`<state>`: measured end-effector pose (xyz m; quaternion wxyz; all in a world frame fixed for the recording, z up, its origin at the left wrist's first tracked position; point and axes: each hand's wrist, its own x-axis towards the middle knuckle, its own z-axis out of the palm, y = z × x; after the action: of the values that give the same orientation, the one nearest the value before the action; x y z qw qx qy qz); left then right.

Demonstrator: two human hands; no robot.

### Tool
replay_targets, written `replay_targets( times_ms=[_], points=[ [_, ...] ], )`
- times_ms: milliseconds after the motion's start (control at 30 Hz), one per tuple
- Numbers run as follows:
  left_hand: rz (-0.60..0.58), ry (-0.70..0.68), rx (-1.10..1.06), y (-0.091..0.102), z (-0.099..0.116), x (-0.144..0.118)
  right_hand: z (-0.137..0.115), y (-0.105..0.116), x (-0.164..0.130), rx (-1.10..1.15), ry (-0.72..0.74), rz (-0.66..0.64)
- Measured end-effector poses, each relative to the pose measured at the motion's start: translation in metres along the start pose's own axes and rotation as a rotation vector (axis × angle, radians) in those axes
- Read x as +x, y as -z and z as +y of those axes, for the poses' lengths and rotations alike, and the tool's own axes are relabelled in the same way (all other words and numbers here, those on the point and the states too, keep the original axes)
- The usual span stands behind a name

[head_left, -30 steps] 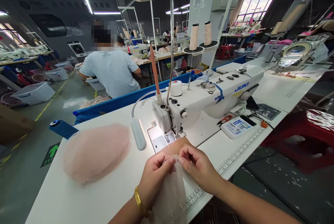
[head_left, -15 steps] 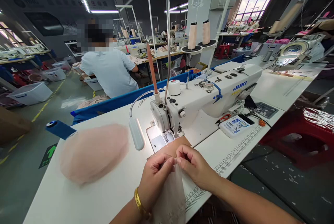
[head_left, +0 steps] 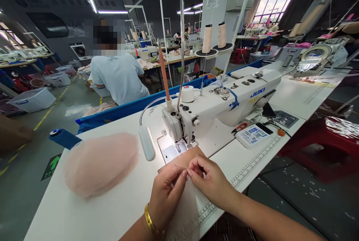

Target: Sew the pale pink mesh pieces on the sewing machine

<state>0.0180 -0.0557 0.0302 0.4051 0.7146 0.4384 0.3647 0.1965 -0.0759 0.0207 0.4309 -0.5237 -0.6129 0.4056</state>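
Observation:
My left hand (head_left: 166, 192) and my right hand (head_left: 209, 179) meet at the table's front edge, fingertips pinched together on the top edge of a sheer pale fabric piece (head_left: 183, 211) that hangs down toward me. A thin thread runs from the pinch up toward the needle of the white sewing machine (head_left: 218, 104) just behind my hands. A gold bangle is on my left wrist. A tan pad lies under my fingers by the needle plate (head_left: 169, 153).
A pile of pink mesh fabric (head_left: 99, 164) lies on the white table (head_left: 84, 211) to the left. A small control panel (head_left: 252, 135) and red snips (head_left: 240, 127) sit right of the machine. A person in a light shirt (head_left: 119, 78) sits beyond the blue divider. Red stools (head_left: 322, 143) stand at right.
My fingers have shifted slightly on the fabric edge, and a thin thread now shows between the pinch and the needle. The view has barely moved.

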Motion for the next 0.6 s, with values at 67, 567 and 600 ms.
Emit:
replay_targets(
  times_ms=[67, 567, 600],
  points=[
    [0.002, -0.050, 0.052, -0.001, -0.001, -0.001, -0.001, 0.000, 0.000, -0.036, 0.035, 0.002],
    [-0.013, 0.272, -0.267, -0.001, -0.002, 0.003, 0.009, -0.009, 0.007, 0.653, -0.135, -0.060],
    [-0.013, 0.271, -0.261, 0.000, -0.002, 0.003, 0.008, -0.006, 0.006, 0.543, -0.086, -0.060]
  ],
)
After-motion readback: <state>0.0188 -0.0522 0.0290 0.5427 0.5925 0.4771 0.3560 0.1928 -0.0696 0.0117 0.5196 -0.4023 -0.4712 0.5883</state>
